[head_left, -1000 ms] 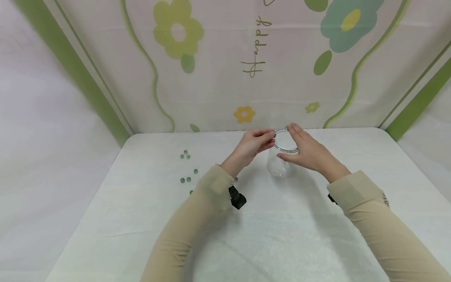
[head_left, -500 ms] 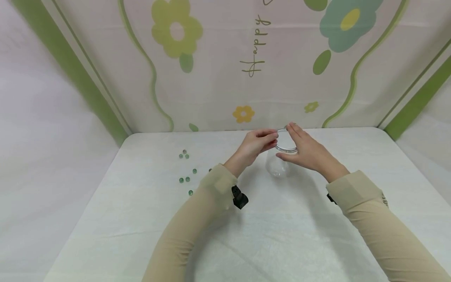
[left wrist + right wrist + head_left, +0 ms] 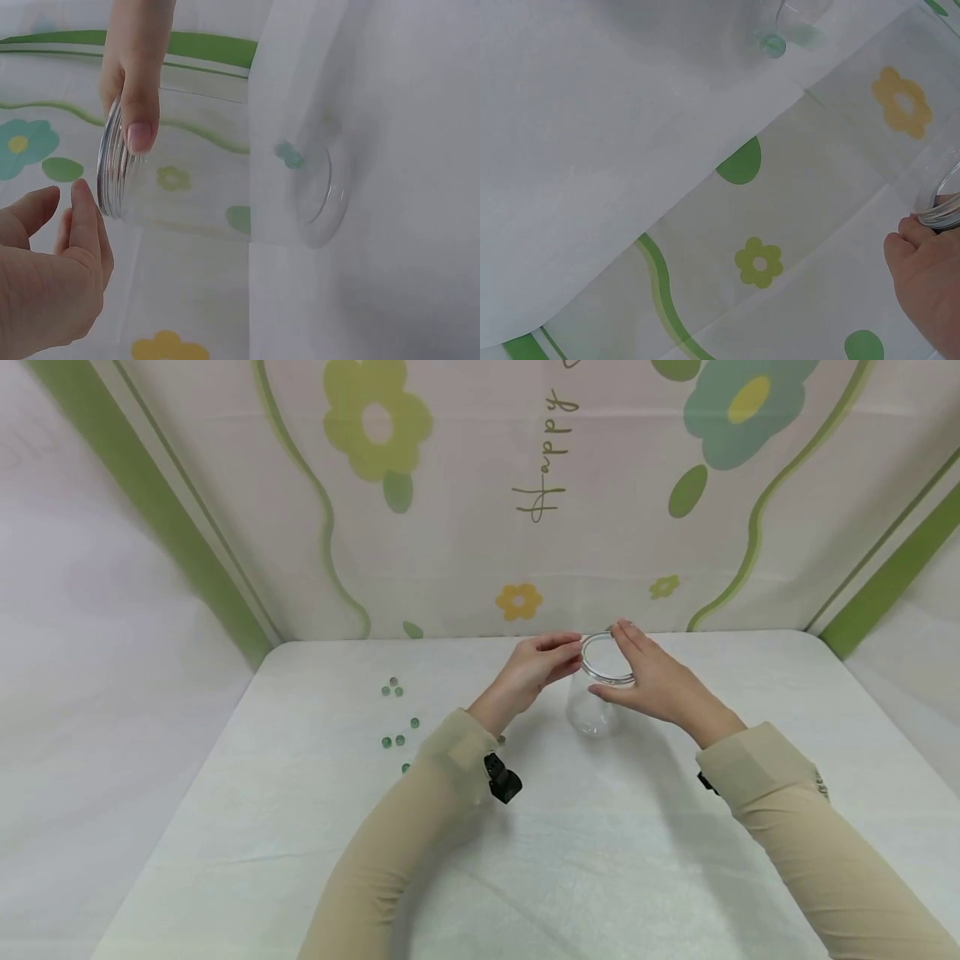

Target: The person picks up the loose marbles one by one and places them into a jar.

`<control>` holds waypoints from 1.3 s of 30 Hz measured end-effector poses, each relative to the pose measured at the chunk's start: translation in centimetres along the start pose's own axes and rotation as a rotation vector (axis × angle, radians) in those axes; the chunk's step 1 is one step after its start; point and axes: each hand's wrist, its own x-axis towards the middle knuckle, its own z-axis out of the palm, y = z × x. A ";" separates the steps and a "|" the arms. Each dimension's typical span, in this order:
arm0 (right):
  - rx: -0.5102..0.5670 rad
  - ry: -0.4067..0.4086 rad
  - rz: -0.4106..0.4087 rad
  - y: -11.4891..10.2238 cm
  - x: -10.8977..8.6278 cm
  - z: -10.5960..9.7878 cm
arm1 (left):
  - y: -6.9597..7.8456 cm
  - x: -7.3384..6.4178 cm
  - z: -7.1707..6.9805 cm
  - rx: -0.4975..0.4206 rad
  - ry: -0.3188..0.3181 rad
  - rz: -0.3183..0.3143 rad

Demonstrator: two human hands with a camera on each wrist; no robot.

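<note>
A tall clear jar (image 3: pixel 592 714) stands upright toward the back of the table, its ringed mouth facing up. My right hand (image 3: pixel 660 689) grips it near the rim, and the thumb lies along the neck in the left wrist view. Beside the rim's left side is my left hand (image 3: pixel 528 668). In the left wrist view that hand (image 3: pixel 56 277) has thumb and fingers apart with nothing seen between them, fingertips close to the rim. Green glass (image 3: pixel 289 154) shows at the jar's bottom; the right wrist view shows it as a round marble (image 3: pixel 774 46).
Several green marbles lie on the white tabletop at the left, among them a back group (image 3: pixel 393 686) and a middle group (image 3: pixel 400 740). Another marble (image 3: pixel 406 768) lies by the left sleeve, and one (image 3: pixel 501 740) peeks out past the cuff. A flowered cloth (image 3: pixel 450 552) hangs behind.
My left hand moved slightly right to the jar's mouth, then drew back left to beside the rim. The right hand and jar have stayed in place.
</note>
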 end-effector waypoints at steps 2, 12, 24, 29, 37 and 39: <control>-0.003 0.002 0.001 0.0 0.0 0.0 | 0.1 0.1 -0.4 0.001 0.020 -0.009; -0.020 -0.005 -0.002 -0.1 0.0 -0.2 | 0.5 0.6 -4.4 -0.003 0.097 -0.016; -0.026 -0.001 -0.008 -0.1 -0.1 0.0 | 1.4 -0.1 -11.4 -0.010 0.198 -0.018; -0.026 -0.002 -0.011 -0.2 -0.1 -0.2 | 1.9 -1.3 -14.4 0.005 0.245 -0.015; -0.013 0.001 -0.012 -0.2 -0.1 -0.1 | 2.2 -3.9 -17.8 0.085 0.344 -0.014; -0.014 -0.002 -0.012 -0.2 -0.1 -0.1 | 2.1 -4.7 -18.5 0.119 0.351 0.001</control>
